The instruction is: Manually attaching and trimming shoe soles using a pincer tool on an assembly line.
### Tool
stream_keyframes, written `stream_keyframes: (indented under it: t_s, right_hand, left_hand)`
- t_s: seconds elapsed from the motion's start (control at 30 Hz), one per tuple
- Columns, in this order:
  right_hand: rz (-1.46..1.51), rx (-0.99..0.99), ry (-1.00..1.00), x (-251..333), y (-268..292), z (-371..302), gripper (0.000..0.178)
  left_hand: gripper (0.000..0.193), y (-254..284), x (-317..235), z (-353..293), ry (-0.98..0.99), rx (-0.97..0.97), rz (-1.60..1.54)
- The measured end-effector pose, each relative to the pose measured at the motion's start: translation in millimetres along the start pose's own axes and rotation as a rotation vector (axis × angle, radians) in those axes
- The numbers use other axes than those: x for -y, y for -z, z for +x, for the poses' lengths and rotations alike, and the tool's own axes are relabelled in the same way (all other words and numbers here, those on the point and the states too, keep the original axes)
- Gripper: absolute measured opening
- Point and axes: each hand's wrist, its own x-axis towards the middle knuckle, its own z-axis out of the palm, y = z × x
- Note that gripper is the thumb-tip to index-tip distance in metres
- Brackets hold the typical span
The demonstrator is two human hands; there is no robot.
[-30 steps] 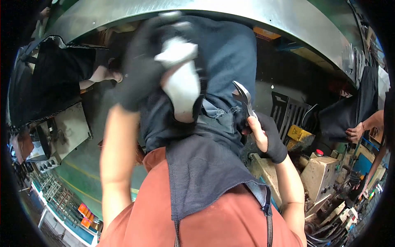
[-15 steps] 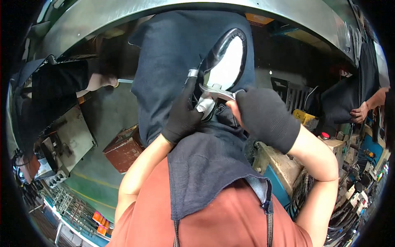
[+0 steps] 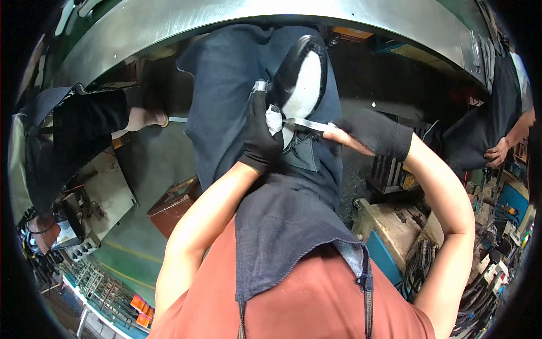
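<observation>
Sole up across my lap lies a black shoe (image 3: 305, 85) with a white underside, its toe pointing away from me. My left hand (image 3: 263, 133), in a black glove with white wrapping on two fingertips, is closed around the shoe's left side near the heel. A slim silvery metal hand tool (image 3: 309, 124) is gripped in my right hand (image 3: 364, 134), also gloved, with a bare thumb along the handle. The tool's far end meets the white underside beside my wrapped left fingertip. Its exact kind cannot be made out. A dark apron (image 3: 220, 107) covers my legs beneath the shoe.
A curved metal bench edge (image 3: 237, 12) runs across the far side. At left are a red-brown box (image 3: 172, 210) and a person's leg (image 3: 144, 117). A worn machine base (image 3: 389, 226) stands close by my right arm. Another person's hand (image 3: 497, 153) rests at far right.
My right hand has turned flatter and shifted slightly right with the metal tool. The shoe has tilted a little, and my left hand has moved slightly toward its middle.
</observation>
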Motion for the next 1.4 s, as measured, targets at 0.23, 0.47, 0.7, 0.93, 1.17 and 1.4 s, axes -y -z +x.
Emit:
stream_keyframes:
  t_s: [0.23,0.47,0.7,0.93,1.17,1.4]
  right_hand:
    - [-0.451,-0.101,0.048,116,1,5,0.037]
    - [-0.076,-0.258,0.09,53,-38,9,0.037]
    - [0.241,-0.422,-0.11,54,-19,-17,0.036]
    - [-0.119,-0.38,-0.23,56,-9,-8,0.04]
    - [0.085,-0.35,-0.107,13,-20,-9,0.042]
    - [-0.332,-0.057,-0.164,81,39,-37,0.037]
  left_hand:
    - [0.1,9,1,23,0.305,0.226,-0.285]
    - [0.054,63,3,55,0.635,0.517,-0.885]
    - [0.061,50,-56,55,0.708,0.444,-0.863]
    - [0.056,20,-16,34,0.638,0.309,-0.835]
    - [0.053,2,-13,31,0.108,0.062,-0.139]
    - [0.074,16,-3,31,0.176,0.165,-0.125]
